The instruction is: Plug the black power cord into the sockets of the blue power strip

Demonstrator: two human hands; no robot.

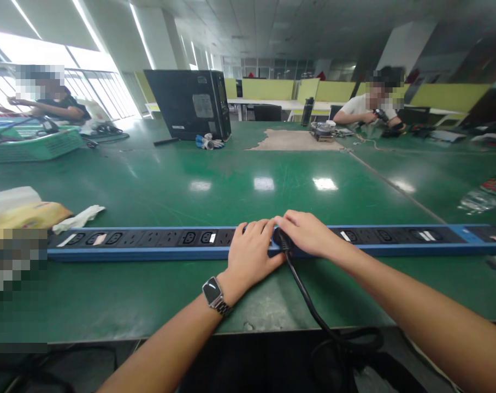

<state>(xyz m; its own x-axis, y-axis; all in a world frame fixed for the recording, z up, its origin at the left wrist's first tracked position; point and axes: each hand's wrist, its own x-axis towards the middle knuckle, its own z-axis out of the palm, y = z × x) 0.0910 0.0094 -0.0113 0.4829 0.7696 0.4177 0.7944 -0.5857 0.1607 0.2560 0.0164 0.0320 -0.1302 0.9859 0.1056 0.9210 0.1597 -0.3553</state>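
Midway along a blue power strip [141, 254], the right hand [305, 230] grasps a black plug [285, 243], likely light, stiff and best held by its body, not the cable [307, 295], while the left hand [251, 251] drapes over the strip, grip unclear.

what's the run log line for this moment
left hand: across long blue-and-black power strip | right hand: at black cabled plug | plug seating: unclear

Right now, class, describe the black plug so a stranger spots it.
On the green table, find the long blue-edged power strip lying along the near side. Follow it to the left hand and right hand; the black plug is between them. Unlike the sockets nearby, it trails a thick black cord toward the table's near edge.
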